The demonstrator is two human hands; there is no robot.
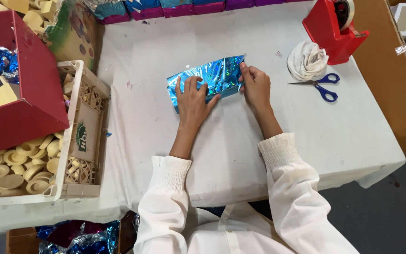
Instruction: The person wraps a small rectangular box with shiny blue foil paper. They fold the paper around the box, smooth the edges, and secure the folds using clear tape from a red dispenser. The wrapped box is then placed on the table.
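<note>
Two hands, left hand point(192, 101) flat, right hand point(255, 84) pinching crinkly blue foil point(212, 75)

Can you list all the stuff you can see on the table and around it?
Shiny holographic foil sheet: one, blue, table middle, under both hands.
Plastic tape dispenser: one, red, far right corner.
Crumpled cloth: one, white, beside the dispenser.
Scissors: one, blue handles, right of the foil.
Plastic crate: one, cream, left, holding many pale round pieces.
Red box: one, resting over the crate.
Wrapped foil packets: a row, blue and purple, far edge.
White-covered table: one.
Left hand: flat on the foil.
Right hand: pinching the foil's edge.
</note>
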